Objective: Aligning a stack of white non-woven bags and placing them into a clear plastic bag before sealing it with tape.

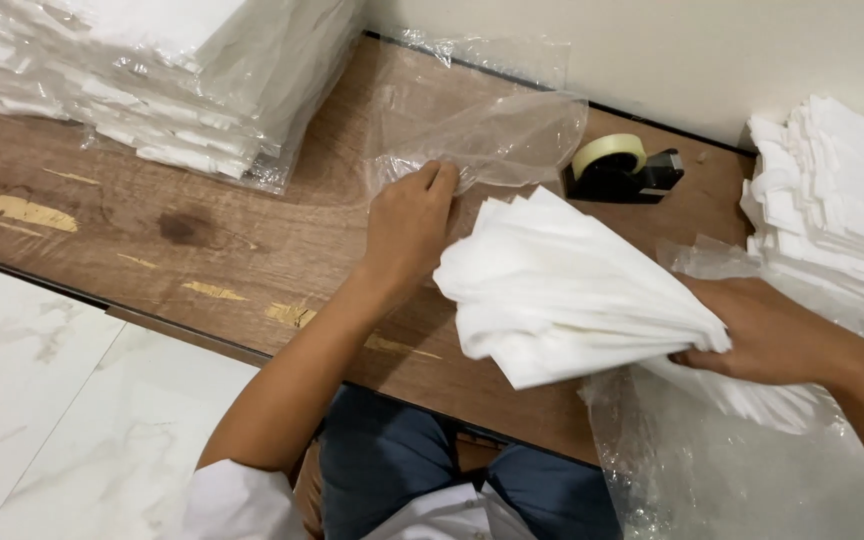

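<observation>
At mid-frame the left hand pinches the edge of a clear plastic bag between pressed-together fingers, above the wooden worktop. At right, the right hand grips a folded stack of white cloths, fingers closed around its end. A tape dispenser sits just behind, upper right of centre.

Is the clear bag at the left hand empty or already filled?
Empty: the clear bag shows only wood through it, while the right hand holds the folded white cloths outside it.
</observation>
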